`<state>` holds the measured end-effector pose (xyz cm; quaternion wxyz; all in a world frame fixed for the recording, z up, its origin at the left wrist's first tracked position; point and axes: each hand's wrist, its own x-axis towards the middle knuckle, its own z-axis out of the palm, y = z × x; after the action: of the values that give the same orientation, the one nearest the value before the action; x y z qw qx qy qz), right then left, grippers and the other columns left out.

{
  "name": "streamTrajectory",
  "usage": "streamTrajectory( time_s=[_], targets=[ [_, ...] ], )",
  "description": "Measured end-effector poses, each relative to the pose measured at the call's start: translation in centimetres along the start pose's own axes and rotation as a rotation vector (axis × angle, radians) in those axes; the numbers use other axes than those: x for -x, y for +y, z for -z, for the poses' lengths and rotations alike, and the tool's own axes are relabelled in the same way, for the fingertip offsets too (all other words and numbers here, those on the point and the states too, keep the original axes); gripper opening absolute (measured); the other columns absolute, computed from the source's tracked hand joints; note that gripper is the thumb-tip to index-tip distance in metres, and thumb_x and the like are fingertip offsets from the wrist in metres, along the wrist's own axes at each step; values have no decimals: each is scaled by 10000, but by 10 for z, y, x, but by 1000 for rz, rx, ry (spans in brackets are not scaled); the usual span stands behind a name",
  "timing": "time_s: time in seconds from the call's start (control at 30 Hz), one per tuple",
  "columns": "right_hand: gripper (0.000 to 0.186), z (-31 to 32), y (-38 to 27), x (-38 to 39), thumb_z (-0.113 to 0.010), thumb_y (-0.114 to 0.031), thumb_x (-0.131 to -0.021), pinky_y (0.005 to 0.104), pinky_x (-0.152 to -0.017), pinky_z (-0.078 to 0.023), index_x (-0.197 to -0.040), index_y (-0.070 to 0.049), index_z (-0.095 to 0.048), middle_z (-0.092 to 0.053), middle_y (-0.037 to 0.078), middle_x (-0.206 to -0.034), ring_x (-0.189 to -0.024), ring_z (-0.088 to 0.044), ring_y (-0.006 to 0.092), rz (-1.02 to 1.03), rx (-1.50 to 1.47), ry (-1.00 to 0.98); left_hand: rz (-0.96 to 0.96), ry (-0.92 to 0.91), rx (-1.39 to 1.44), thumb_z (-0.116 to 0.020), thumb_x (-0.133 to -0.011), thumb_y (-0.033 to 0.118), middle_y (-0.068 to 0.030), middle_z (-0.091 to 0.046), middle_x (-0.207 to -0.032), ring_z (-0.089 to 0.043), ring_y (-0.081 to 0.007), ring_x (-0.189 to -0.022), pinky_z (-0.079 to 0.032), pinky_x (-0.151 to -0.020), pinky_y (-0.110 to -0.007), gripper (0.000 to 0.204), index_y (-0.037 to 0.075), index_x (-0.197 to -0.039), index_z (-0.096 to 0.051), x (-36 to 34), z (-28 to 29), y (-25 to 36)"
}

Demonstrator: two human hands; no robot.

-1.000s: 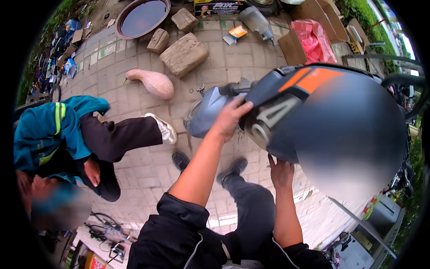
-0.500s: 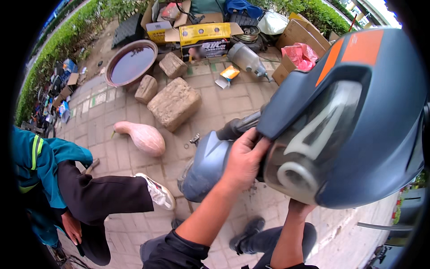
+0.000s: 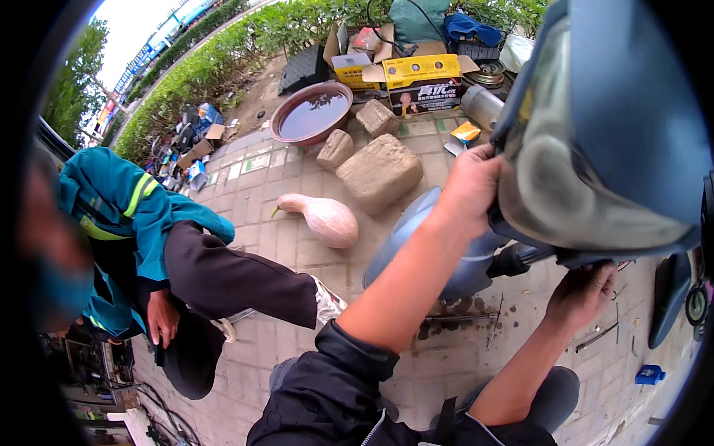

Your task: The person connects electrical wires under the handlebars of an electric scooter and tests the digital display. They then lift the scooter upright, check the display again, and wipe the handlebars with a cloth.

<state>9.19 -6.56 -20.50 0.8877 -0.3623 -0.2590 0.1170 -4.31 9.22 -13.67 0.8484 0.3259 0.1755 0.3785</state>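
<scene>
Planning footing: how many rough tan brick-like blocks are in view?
3: the largest block beyond the pale pink gourd; a small block by the round brown basin; a third block near the yellow-and-black cardboard box. More may hide behind the dark-blue lamp housing.

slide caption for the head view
Left hand and right hand at a blue headlight housing, a pale gourd on the paving.

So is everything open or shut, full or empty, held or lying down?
Left hand: gripping the headlight's edge
Headlight: looks unlit
Right hand: under the headlight, grip partly hidden
Basin: holding dark liquid
Squash: lying on its side
Yellow-and-black box: flaps sticking out
</scene>
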Motion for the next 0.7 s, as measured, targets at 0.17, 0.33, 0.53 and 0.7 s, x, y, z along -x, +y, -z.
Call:
streamTrajectory(
  time_s=[0.17, 0.33, 0.53, 0.7],
  targets=[
    [177, -37, -15, 13, -591, -21, -881, 273, -699, -493, -1031, 22, -508, -600, 75, -854, -748, -587, 145, -95, 254, -36, 171, 137, -73, -565, -841, 144, -153, -643, -1081, -640, -247, -974, -509, -903, -443, 313, 4, -1119, -588, -26, 9, 27],
    [284, -66, -24, 20, -608, 0, -849, 268, -755, -489, -1118, 54, -537, -620, 113, -984, -840, -605, 151, -198, 163, -266, 362, -379, 41, -592, -879, 292, -157, -621, -1158, -619, -260, -1035, -492, -929, -469, 413, 35, -1201, -566, -80, 60, 49],
    [282, -67, -31, 3, -525, 32, -841, 305, -699, -487, -1120, 58, -553, -612, 141, -948, -779, -609, 198, -183, 263, -431, 109, -71, 149, -478, -930, 279, -131, -606, -1176, -590, -268, -1090, -471, -953, -484, 375, 23, -1196, -543, -64, 47, 15],
    [298, -55, -32, -10, -481, 23, -875, 242, -634, -482, -1153, 58, -581, -645, 60, -959, -673, -573, 102, -67, 431, -545, -42, 65, 118, -419, -949, 289, -92, -620, -1133, -619, -228, -1024, -529, -870, -400, 332, 45, -1127, -556, -38, 18, -5]
  ],
)
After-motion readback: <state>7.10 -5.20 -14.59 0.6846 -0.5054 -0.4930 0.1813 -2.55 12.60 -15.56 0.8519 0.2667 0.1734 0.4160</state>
